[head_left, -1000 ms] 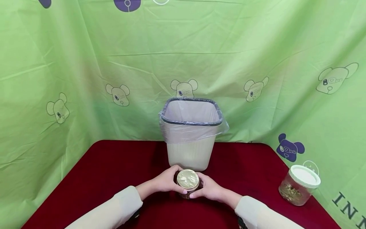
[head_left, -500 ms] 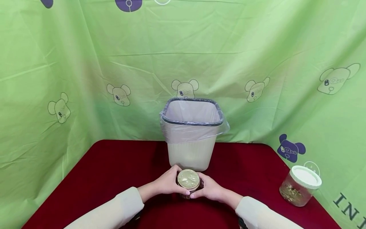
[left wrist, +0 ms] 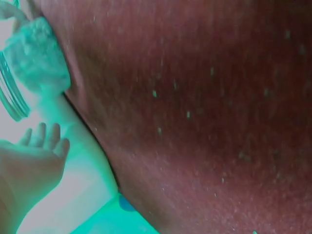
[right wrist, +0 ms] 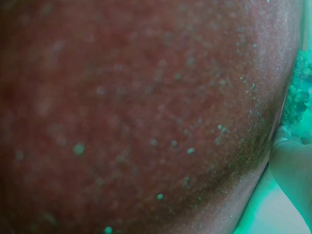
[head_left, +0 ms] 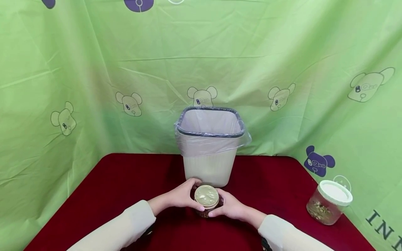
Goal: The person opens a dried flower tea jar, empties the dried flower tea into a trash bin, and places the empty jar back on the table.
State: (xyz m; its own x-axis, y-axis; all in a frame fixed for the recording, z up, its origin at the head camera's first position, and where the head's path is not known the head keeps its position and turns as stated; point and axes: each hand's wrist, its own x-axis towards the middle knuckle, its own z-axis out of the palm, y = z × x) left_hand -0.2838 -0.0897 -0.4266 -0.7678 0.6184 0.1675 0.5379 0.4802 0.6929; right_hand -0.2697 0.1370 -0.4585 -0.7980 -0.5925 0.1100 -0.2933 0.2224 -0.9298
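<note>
A small clear jar (head_left: 206,205) with a gold-coloured lid (head_left: 206,195) stands upright on the red cloth, holding dark, lumpy contents. My right hand (head_left: 231,205) grips its right side, thumb at the front and fingers round the back. On the other side, my left hand (head_left: 180,196) is spread beside the lid, its thumb near the front. The left wrist view shows a gap between the left fingers (left wrist: 46,136) and the jar. Only part of the right hand (right wrist: 292,165) and the jar's contents (right wrist: 298,97) appear in the right wrist view.
Just behind the hands stands a cream bin (head_left: 208,167) with a dark rim and a thin plastic liner. A white-lidded clear jar (head_left: 326,205) with some dry pieces in it sits near the table's right edge. Green curtain (head_left: 150,52) surrounds the table.
My left hand has loosened and shifted slightly left, away from the lid. The right hand and the jar have stayed in place.
</note>
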